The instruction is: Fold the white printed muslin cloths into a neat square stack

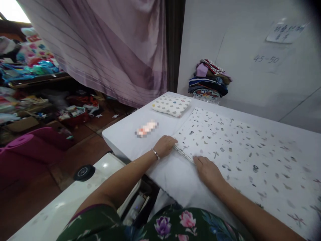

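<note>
A white printed cloth (233, 140) with small grey and brown motifs lies spread over the right part of the table, its near left edge in several layers. My left hand (165, 146), with a bracelet at the wrist, is closed on the corner of those layers. Farther right along the same edge, my right hand (207, 170) has its fingers together over the cloth; its thumb is mostly hidden. Beyond my left hand lies a small blurred-out orange and pale item (146, 129). A folded white cloth (172, 104) with grey shapes sits toward the far corner.
The white table (120, 134) meets a white wall with paper notes (286, 32). A stack of folded fabrics (209, 82) stands by the wall. Left are a mauve curtain (120, 43), cluttered shelves, a pink roll (27, 147) and a white surface with a black round object (84, 172).
</note>
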### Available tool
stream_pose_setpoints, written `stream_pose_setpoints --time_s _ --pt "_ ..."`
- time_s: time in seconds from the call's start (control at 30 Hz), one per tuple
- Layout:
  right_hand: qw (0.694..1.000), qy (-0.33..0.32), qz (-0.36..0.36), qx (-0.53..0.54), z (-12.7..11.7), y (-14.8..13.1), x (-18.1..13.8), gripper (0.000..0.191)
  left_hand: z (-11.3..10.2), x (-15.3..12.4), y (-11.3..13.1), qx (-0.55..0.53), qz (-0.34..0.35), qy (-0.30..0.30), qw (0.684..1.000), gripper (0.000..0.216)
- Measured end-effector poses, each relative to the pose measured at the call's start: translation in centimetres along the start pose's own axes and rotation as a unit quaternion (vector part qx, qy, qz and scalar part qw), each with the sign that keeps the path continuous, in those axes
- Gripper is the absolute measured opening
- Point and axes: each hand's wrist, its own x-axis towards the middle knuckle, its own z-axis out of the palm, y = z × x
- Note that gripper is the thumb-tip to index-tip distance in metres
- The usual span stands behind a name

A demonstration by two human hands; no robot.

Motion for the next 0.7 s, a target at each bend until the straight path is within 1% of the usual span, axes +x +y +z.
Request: stream_pose_setpoints --time_s 0.1,0.2,0.27,0.33,0.43,0.5,0.6,0.7 --pt "0.994 -0.049 0.011 0.098 -0.7 0.5 0.4 0.038 0.3 -0.2 -0.8 -0.024 -0.021 0.002 0.999 0.040" --pt "0.981 -0.080 0.006 0.177 -1.4 1.2 0.5 0.037 0.4 -0.5 -1.4 -0.046 -0.032 0.014 0.998 0.036" --pt "0.981 -0.094 0.003 0.170 -1.6 1.3 0.6 0.038 0.4 -0.8 -1.5 -0.060 -0.043 0.031 0.997 0.033" --pt "0.988 -0.098 0.002 0.123 -1.5 1.0 1.0 0.038 0.3 -1.0 -1.6 -0.073 -0.067 0.043 0.994 0.031" --pt "0.996 -0.080 -0.009 0.041 -1.3 -0.2 2.3 0.039 0.1 -1.2 -1.6 -0.085 -0.104 0.030 0.991 0.030" --pt "0.998 -0.064 -0.018 0.012 -1.2 -1.3 3.7 0.043 0.0 -1.0 -1.5 -0.097 -0.121 0.014 0.988 0.030" --pt "0.999 -0.047 -0.018 0.013 -1.4 -2.8 6.1 0.047 -0.2 -0.7 -1.4 -0.143 -0.157 0.017 0.977 0.032" --pt "0.995 -0.067 -0.006 0.073 -1.6 -3.5 8.0 0.046 -0.2 -0.4 -1.1 -0.208 -0.214 0.063 0.952 0.032"
